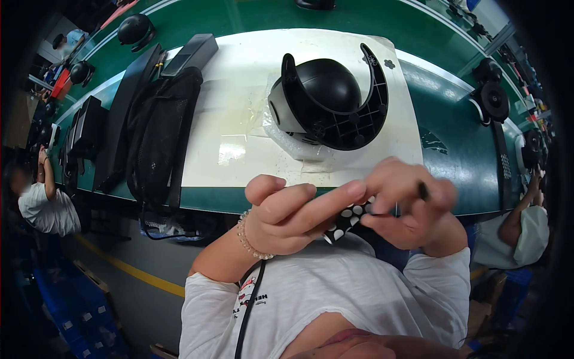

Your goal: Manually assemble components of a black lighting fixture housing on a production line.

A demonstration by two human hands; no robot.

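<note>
Green workbench (454, 149) bears a white mat (239, 131); both hands (353, 212) pinch a spotted black piece (345, 219).

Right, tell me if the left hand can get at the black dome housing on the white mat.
Probably yes: nothing lies between the left hand and the black dome housing, but its fingers are occupied with a black white-dotted piece.

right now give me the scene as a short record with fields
left hand: left hand pinches a black strip with white dots
right hand: right hand holds the strip's other end
bench: white mat on green bench
on mat: black dome part in a curved bracket
left of mat: black mesh bag
</note>
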